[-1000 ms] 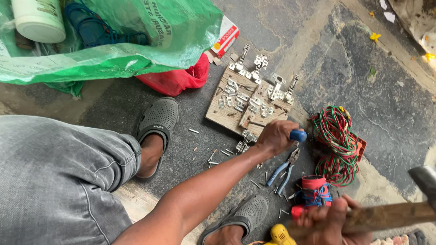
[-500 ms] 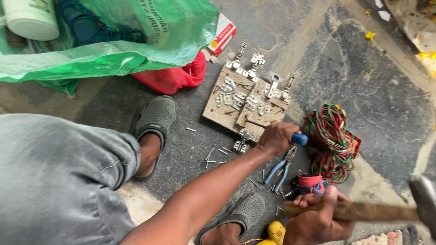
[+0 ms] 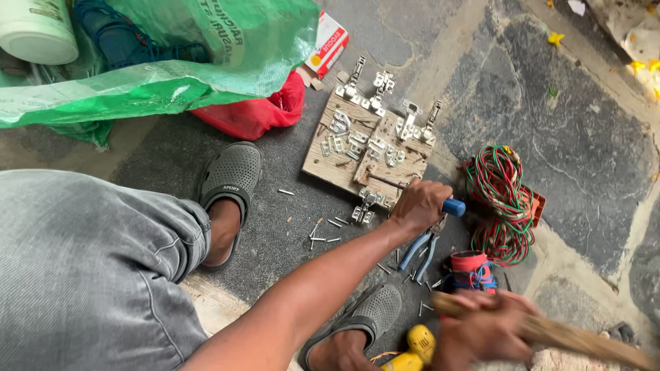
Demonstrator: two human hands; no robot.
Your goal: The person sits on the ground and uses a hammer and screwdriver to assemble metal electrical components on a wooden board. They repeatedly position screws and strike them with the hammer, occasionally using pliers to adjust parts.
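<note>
My left hand [image 3: 421,204] grips a blue-handled tool [image 3: 454,207] whose thin shaft points at the near edge of a wooden board [image 3: 342,169]. Several metal hinges [image 3: 380,82] and small plates lie on the board. At the bottom right my right hand [image 3: 481,330], blurred by motion, holds the wooden handle of a hammer [image 3: 584,338]; the hammer's head is out of view. Blue-handled pliers [image 3: 420,249] lie on the stone floor just below my left hand.
A coil of red and green wire [image 3: 500,200] lies right of the board. A green sack [image 3: 165,69], a red bag [image 3: 254,113] and a small red and white box [image 3: 326,42] sit at the top. Loose nails [image 3: 323,230], a red roll [image 3: 471,266] and a yellow tool [image 3: 411,347] lie near my sandalled feet.
My right hand and the hammer handle have swung lower and to the right; the hammer's head has left the view. My left hand stays on the blue-handled tool at the board.
</note>
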